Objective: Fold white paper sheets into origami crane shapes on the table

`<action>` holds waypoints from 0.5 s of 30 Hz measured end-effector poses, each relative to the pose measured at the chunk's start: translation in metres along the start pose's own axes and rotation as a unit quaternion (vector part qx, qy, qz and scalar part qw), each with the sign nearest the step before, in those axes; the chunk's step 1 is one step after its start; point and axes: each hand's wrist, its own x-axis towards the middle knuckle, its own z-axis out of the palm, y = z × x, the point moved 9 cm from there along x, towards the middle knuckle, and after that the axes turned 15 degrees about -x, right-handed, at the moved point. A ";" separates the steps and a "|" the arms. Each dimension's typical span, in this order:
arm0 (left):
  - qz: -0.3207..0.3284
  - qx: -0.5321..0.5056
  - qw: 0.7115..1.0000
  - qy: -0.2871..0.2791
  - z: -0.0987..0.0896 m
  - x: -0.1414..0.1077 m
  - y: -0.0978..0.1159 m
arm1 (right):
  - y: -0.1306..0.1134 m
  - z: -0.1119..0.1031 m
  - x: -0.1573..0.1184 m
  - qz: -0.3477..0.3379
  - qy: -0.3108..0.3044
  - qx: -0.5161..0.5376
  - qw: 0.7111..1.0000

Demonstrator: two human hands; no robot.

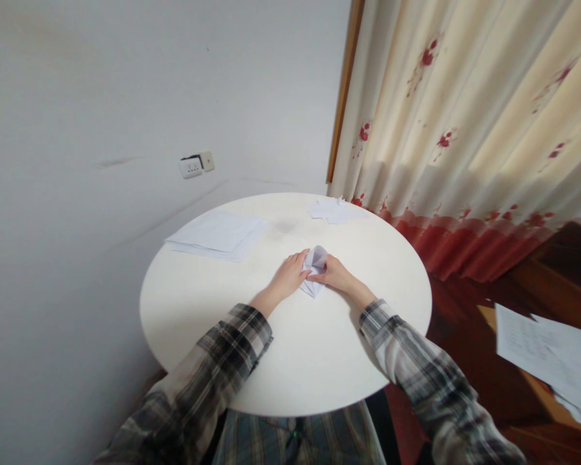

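A small piece of folded white paper (314, 261) lies near the middle of the round white table (290, 361). Its upper part stands up and curls open, while a pointed corner faces me. My left hand (290, 274) grips the paper's left side, thumb toward its middle and fingers along the edge. From the right, my right hand (335, 274) pinches the paper, its thumb near the centre fold. Parts of the paper are hidden behind the fingers of both hands.
A stack of white sheets (217, 234) lies at the table's left back. Several smaller paper pieces (330, 210) sit at the far edge. Behind are a wall with a socket (190, 168) and a curtain (445, 129). Written papers (542, 349) rest on a lower surface at right.
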 end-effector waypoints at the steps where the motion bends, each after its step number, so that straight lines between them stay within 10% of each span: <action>1: -0.001 -0.003 1.000 0.002 0.000 0.000 0.000 | 0.000 0.000 0.000 0.002 0.000 0.001 1.000; 15: -0.085 -0.148 0.984 0.045 -0.009 -0.003 -0.015 | 0.013 0.010 -0.004 0.012 0.022 0.030 0.999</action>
